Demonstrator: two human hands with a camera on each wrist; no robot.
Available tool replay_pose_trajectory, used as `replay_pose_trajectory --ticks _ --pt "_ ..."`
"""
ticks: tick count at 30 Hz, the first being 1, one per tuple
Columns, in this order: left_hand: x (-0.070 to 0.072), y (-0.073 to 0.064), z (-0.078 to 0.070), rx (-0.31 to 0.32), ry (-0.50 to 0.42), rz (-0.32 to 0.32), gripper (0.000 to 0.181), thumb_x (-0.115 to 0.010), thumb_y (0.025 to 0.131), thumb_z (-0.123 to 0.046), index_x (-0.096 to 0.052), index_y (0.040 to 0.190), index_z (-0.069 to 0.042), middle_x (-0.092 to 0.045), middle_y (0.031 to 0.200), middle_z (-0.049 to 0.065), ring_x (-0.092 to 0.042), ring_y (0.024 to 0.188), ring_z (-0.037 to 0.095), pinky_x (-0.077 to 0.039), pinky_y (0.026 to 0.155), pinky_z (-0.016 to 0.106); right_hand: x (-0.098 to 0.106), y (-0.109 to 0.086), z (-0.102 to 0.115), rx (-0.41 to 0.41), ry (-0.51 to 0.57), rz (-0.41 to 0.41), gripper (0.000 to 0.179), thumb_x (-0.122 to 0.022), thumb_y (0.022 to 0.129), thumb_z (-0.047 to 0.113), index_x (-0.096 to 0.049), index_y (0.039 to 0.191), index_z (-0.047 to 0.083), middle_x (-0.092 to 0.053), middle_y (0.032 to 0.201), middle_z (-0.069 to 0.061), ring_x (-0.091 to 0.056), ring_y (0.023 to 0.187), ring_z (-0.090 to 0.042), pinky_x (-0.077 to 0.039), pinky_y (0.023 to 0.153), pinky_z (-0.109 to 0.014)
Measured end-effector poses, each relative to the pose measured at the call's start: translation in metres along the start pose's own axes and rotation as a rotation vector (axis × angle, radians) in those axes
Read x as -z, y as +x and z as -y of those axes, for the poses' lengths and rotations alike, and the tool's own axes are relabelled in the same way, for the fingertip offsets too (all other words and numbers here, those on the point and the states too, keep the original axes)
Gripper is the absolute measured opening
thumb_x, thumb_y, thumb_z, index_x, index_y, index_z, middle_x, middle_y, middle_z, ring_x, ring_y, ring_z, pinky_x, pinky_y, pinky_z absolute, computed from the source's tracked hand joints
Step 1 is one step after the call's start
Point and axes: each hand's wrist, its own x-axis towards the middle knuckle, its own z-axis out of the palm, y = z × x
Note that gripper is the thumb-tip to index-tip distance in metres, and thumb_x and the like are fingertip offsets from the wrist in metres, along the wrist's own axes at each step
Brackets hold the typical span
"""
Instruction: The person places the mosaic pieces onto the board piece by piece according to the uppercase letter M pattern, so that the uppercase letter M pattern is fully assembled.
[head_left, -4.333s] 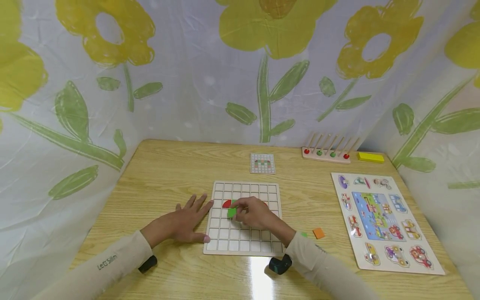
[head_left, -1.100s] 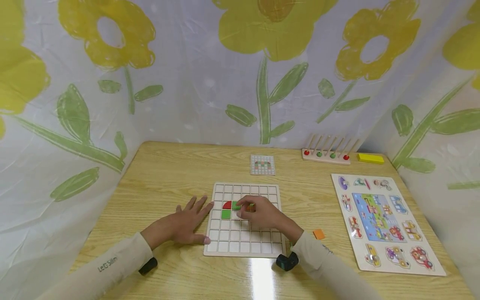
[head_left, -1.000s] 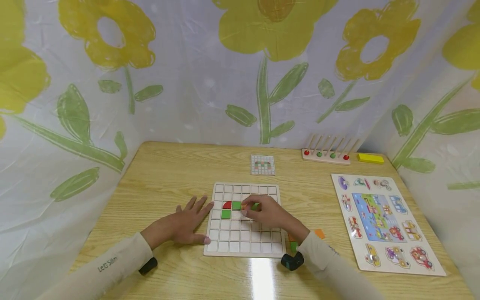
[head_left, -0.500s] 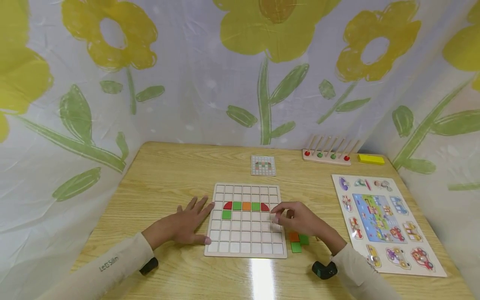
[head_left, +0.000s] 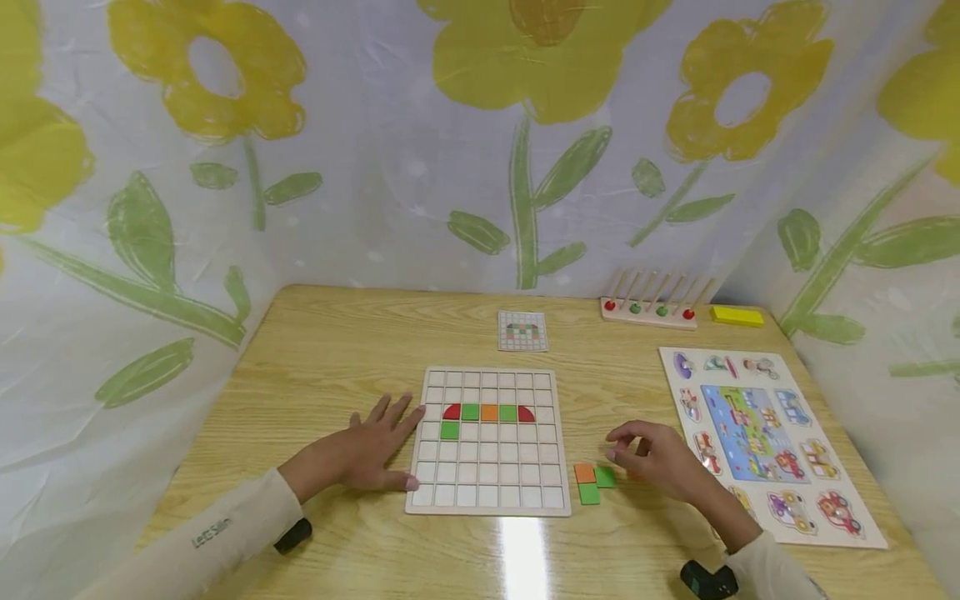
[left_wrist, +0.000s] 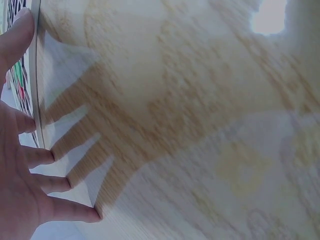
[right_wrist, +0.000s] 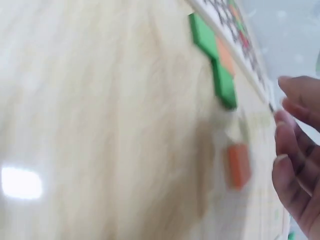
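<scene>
A white grid board lies on the table. One row holds a red quarter-round tile, a green tile, an orange tile, a second green tile and a red quarter-round. Below the left red piece sits another green tile. My left hand lies spread, fingertips and thumb at the board's left edge. My right hand hovers right of the board with loosely bent fingers, holding nothing. A loose orange tile lies near it, mostly hidden by the hand in the head view.
Two green tiles and an orange tile lie together right of the board. Behind stands a pattern card. At the right are a picture puzzle board, a peg rack with beads and a yellow block.
A green tile has been set in the lower cell and my right hand has let go of the orange tile mid-row. It has then moved right, off the board. My left hand stays put.
</scene>
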Motion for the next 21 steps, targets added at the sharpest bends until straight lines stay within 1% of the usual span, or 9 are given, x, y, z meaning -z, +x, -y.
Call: replay_pose_trajectory --ticks 2,4,8,9,11,14,17,20,21 --pt "0.0 0.0 0.001 -0.001 0.0 -0.002 0.108 -0.057 0.088 -0.073 -0.013 0.162 -0.008 -0.006 0.167 0.025 -0.009 0.15 0.056 -0.024 0.1 0.084 0.003 -0.008 -0.002 -0.055 -0.022 -0.028 0.022 -0.073 0.093 0.025 -0.073 0.109 0.01 -0.067 0.088 0.002 -0.06 0.054 -0.009 -0.046 0.048 -0.026" --pt "-0.001 0.001 0.002 -0.001 -0.001 -0.001 0.108 -0.056 0.088 -0.074 -0.013 0.162 -0.009 -0.005 0.167 0.025 -0.008 0.15 0.055 -0.023 0.099 0.084 0.007 -0.015 -0.004 -0.104 -0.064 -0.054 0.028 -0.074 0.092 0.029 -0.074 0.112 0.009 -0.068 0.088 0.002 -0.059 0.055 -0.008 -0.046 0.049 -0.026" --pt "-0.002 0.001 0.003 -0.006 -0.004 -0.002 0.107 -0.056 0.088 -0.073 -0.013 0.162 -0.009 -0.005 0.167 0.025 -0.008 0.15 0.055 -0.023 0.099 0.084 0.01 -0.027 -0.006 -0.181 -0.132 -0.075 0.041 -0.075 0.091 0.036 -0.073 0.119 0.005 -0.07 0.091 0.0 -0.059 0.062 -0.005 -0.047 0.053 -0.024" --pt "-0.001 0.0 0.003 -0.008 -0.007 -0.002 0.107 -0.056 0.089 -0.073 -0.013 0.162 -0.008 -0.005 0.167 0.025 -0.008 0.15 0.055 -0.022 0.099 0.084 0.01 -0.03 -0.007 -0.192 -0.149 -0.078 0.043 -0.075 0.091 0.037 -0.073 0.12 0.005 -0.071 0.091 0.001 -0.058 0.063 -0.004 -0.046 0.054 -0.023" --pt "-0.001 0.0 0.003 -0.01 -0.012 -0.002 0.107 -0.056 0.089 -0.073 -0.012 0.162 -0.008 -0.004 0.167 0.025 -0.007 0.15 0.055 -0.022 0.1 0.084 0.009 -0.033 -0.008 -0.204 -0.169 -0.083 0.045 -0.076 0.089 0.037 -0.073 0.121 0.005 -0.071 0.089 0.001 -0.054 0.06 -0.004 -0.044 0.052 -0.023" --pt "0.0 -0.001 0.001 -0.011 -0.019 0.0 0.106 -0.056 0.09 -0.071 -0.012 0.162 -0.009 -0.004 0.167 0.024 -0.006 0.15 0.055 -0.021 0.1 0.084 0.005 -0.037 -0.008 -0.218 -0.193 -0.088 0.046 -0.077 0.087 0.037 -0.074 0.12 0.005 -0.071 0.087 0.002 -0.053 0.062 -0.005 -0.042 0.051 -0.022" --pt "0.0 -0.001 0.0 -0.013 -0.019 -0.001 0.106 -0.057 0.089 -0.071 -0.012 0.162 -0.008 -0.004 0.167 0.025 -0.007 0.15 0.056 -0.021 0.1 0.084 0.002 -0.038 -0.008 -0.244 -0.2 -0.084 0.048 -0.078 0.086 0.039 -0.074 0.121 0.006 -0.07 0.089 0.002 -0.058 0.069 -0.007 -0.041 0.051 -0.022" --pt "0.0 0.0 0.0 -0.012 -0.019 0.001 0.106 -0.057 0.089 -0.071 -0.012 0.162 -0.008 -0.004 0.167 0.025 -0.007 0.15 0.056 -0.022 0.1 0.084 -0.001 -0.039 -0.006 -0.268 -0.201 -0.086 0.047 -0.078 0.086 0.039 -0.074 0.122 0.008 -0.07 0.092 0.0 -0.065 0.079 -0.013 -0.041 0.05 -0.023" --pt "0.0 0.0 0.0 -0.012 -0.017 0.001 0.107 -0.057 0.089 -0.072 -0.012 0.162 -0.008 -0.004 0.167 0.025 -0.007 0.15 0.056 -0.022 0.1 0.084 -0.002 -0.039 -0.006 -0.27 -0.212 -0.09 0.046 -0.078 0.086 0.038 -0.074 0.121 0.008 -0.07 0.092 0.0 -0.066 0.079 -0.016 -0.041 0.049 -0.024"
